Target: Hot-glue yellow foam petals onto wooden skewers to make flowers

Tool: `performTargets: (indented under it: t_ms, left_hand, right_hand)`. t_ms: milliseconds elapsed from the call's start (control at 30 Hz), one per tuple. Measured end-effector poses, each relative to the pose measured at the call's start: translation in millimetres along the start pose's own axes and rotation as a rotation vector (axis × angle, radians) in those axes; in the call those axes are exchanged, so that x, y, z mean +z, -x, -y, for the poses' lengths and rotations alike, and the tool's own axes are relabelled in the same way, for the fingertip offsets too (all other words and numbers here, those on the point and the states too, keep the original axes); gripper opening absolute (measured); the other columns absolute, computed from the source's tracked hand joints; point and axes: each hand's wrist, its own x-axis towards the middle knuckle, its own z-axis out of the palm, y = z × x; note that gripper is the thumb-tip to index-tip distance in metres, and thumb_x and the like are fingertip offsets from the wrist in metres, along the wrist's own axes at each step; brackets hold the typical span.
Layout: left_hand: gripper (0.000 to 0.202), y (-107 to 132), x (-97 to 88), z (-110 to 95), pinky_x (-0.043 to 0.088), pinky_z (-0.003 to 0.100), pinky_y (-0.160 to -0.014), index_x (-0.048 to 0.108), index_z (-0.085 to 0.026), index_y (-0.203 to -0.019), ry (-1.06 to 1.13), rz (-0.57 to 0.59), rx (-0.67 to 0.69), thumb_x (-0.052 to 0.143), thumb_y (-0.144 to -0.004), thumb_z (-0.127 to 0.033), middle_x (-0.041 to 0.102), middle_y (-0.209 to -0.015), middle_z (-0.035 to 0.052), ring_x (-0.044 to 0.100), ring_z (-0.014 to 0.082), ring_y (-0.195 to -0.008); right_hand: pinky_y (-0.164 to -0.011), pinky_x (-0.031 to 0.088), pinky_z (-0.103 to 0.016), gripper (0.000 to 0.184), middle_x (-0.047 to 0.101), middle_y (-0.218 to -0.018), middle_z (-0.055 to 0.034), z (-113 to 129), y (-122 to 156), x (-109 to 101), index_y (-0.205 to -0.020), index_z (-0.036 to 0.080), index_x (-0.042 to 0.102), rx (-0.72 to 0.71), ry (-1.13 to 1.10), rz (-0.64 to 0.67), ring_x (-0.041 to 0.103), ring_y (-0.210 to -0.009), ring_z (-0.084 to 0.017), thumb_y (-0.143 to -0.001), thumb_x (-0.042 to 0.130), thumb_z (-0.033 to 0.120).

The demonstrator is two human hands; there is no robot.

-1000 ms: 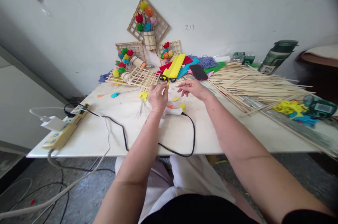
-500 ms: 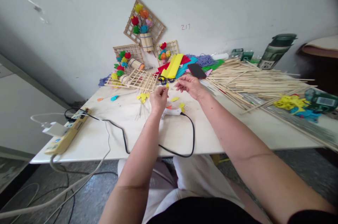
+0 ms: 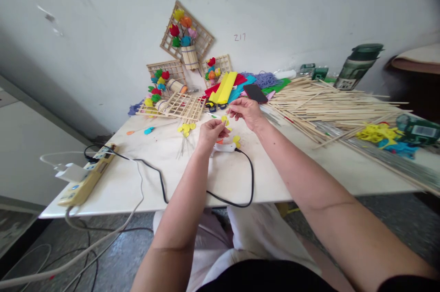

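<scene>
My left hand [image 3: 209,134] pinches a small yellow felt piece [image 3: 225,120] above the white table [image 3: 144,177]. My right hand [image 3: 246,111] meets it from the right, fingertips closed on a thin stick or wire that touches the same yellow piece. Just below the hands lies a white glue gun [image 3: 225,147] with a black cord [image 3: 249,177]. Loose yellow felt pieces [image 3: 186,128] lie to the left, and another yellow piece [image 3: 237,139] sits by the gun.
A big pile of bamboo sticks [image 3: 330,104] covers the right of the table. Wooden lattice frames with felt flowers [image 3: 185,37] lean on the wall. A black phone [image 3: 255,93], coloured felt sheets [image 3: 225,86], a power strip [image 3: 85,175] and a green bottle [image 3: 355,67] are around.
Both hands came together: the left hand turned and lowered with the yellow piece, and the right hand moved left to meet it. The camera view shifted slightly.
</scene>
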Motion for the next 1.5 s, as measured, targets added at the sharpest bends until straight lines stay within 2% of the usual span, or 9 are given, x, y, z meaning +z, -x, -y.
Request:
performTargets:
  t_ms: [133, 367, 567, 1000, 1233, 1400, 1500]
  left_hand:
    - [0.034, 2.8, -0.6, -2.3, 0.038, 0.018, -0.044, 0.058, -0.015, -0.072, 0.108, 0.072, -0.023, 0.074, -0.062, -0.043, 0.069, -0.07, 0.0056, 0.059, 0.0092, -0.051]
    - [0.035, -1.1, -1.2, 3.2, 0.034, 0.018, -0.043, 0.059, -0.015, -0.077, 0.107, 0.04, 0.029, 0.071, -0.064, -0.046, 0.071, -0.078, 0.007, 0.065, 0.012, -0.06]
    - [0.037, 0.0, 0.3, 3.5, 0.029, 0.017, -0.039, 0.056, -0.015, -0.075, 0.157, 0.069, 0.014, 0.072, -0.063, -0.047, 0.071, -0.078, 0.0074, 0.063, 0.0112, -0.055]
    - [0.031, 1.5, 2.7, 3.4, 0.045, 0.018, -0.05, 0.055, -0.016, -0.078, 0.244, 0.079, -0.044, 0.072, -0.067, -0.04, 0.071, -0.079, 0.0062, 0.067, 0.0126, -0.064]
    - [0.033, 0.1, 2.3, 4.3, 0.044, 0.018, -0.049, 0.056, -0.014, -0.073, 0.272, 0.048, 0.011, 0.076, -0.062, -0.038, 0.069, -0.071, 0.0044, 0.064, 0.0102, -0.057]
    - [0.035, -4.0, 0.8, 7.3, 0.043, 0.017, -0.05, 0.056, -0.014, -0.072, 0.309, 0.007, 0.053, 0.078, -0.059, -0.039, 0.068, -0.068, 0.003, 0.062, 0.0085, -0.055]
    - [0.035, -5.9, -0.8, 8.1, 0.043, 0.017, -0.05, 0.057, -0.014, -0.073, 0.331, -0.01, 0.066, 0.078, -0.059, -0.038, 0.068, -0.068, 0.0023, 0.061, 0.008, -0.055]
  right_hand:
    - [-0.04, 0.039, -0.019, 0.032, 0.068, -0.06, -0.0016, -1.8, -1.2, -1.0, -0.071, 0.015, 0.059, -0.003, -0.029, 0.016, 0.055, -0.045, -0.008, -0.055, 0.079, 0.035]
    - [-0.039, 0.039, -0.02, 0.031, 0.066, -0.057, -0.0004, -5.4, -2.8, -0.3, -0.07, 0.016, 0.058, -0.006, -0.02, 0.025, 0.05, -0.042, -0.007, -0.056, 0.079, 0.033]
    - [-0.038, 0.039, -0.019, 0.03, 0.063, -0.055, 0.0014, -7.6, -3.4, 1.7, -0.07, 0.017, 0.055, -0.031, 0.024, 0.018, 0.048, -0.041, -0.006, -0.06, 0.077, 0.033]
    - [-0.038, 0.04, -0.02, 0.03, 0.062, -0.055, 0.0027, -11.8, -3.3, 5.0, -0.07, 0.018, 0.051, -0.079, 0.058, 0.002, 0.047, -0.041, -0.007, -0.063, 0.075, 0.035]
    - [-0.039, 0.04, -0.018, 0.026, 0.062, -0.057, 0.003, -10.6, -0.3, 9.4, -0.073, 0.017, 0.054, -0.041, 0.008, -0.012, 0.049, -0.045, -0.006, -0.065, 0.074, 0.031]
    - [-0.039, 0.041, -0.018, 0.026, 0.063, -0.064, 0.0024, -9.5, 1.9, 12.8, -0.082, 0.015, 0.057, -0.014, -0.013, 0.029, 0.05, -0.044, -0.006, -0.068, 0.072, 0.031]
    - [-0.038, 0.041, -0.018, 0.026, 0.062, -0.063, 0.002, -10.2, 2.1, 13.2, -0.078, 0.015, 0.056, -0.008, 0.038, 0.024, 0.05, -0.044, -0.006, -0.069, 0.072, 0.033]
